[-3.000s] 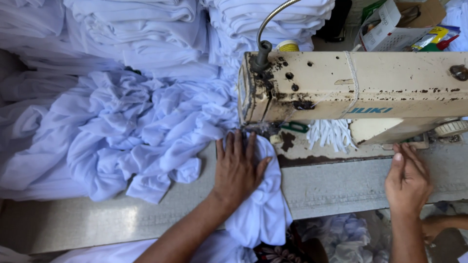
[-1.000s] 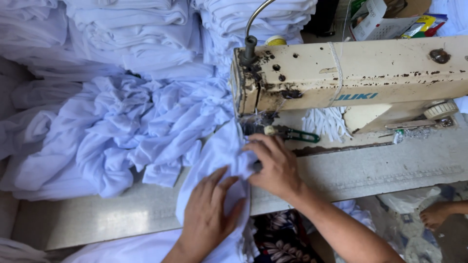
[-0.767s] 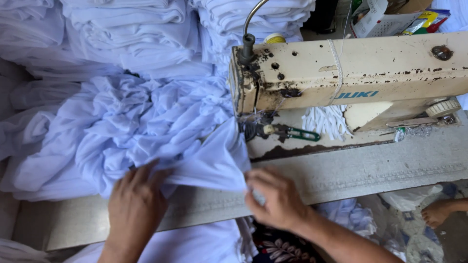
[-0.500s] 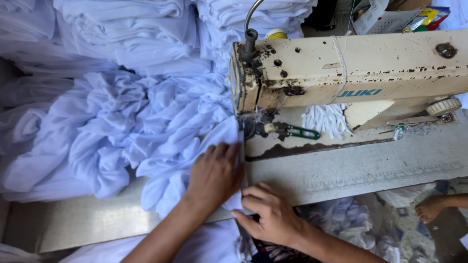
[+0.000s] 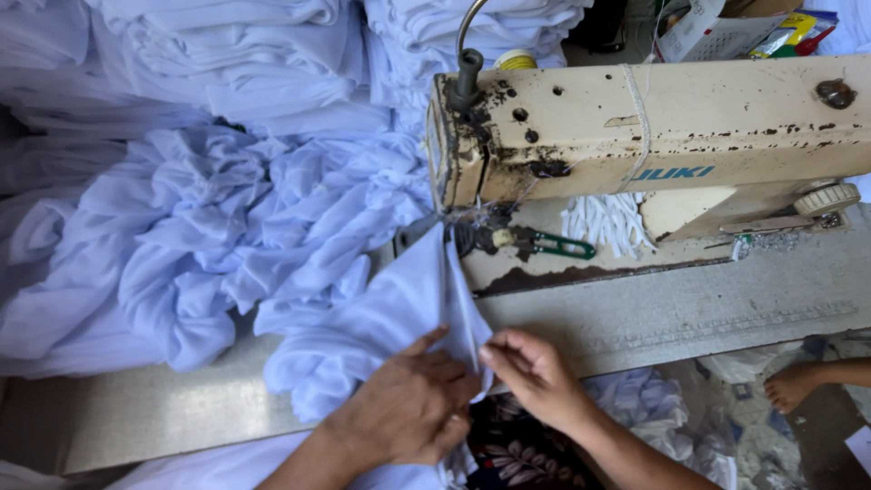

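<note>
A piece of white fabric (image 5: 399, 304) runs from under the needle of a worn cream sewing machine (image 5: 653, 127) toward the table's near edge. My left hand (image 5: 408, 404) lies on the fabric's near end, thumb up, holding the cloth down. My right hand (image 5: 535, 377) pinches the fabric's right edge between thumb and fingers, touching my left hand. Both hands sit at the front edge of the grey table (image 5: 689, 318).
A big heap of crumpled white cloth (image 5: 200, 236) fills the table's left. Folded white stacks (image 5: 236, 45) lie behind it. Green-handled snips (image 5: 544, 243) and white cord pieces (image 5: 603, 222) sit on the machine bed. A bare foot (image 5: 803, 381) shows at lower right.
My left hand slid from the fabric's middle down to its near end. My right hand moved right to the cloth's edge. The fabric strip now lies straighter toward the needle.
</note>
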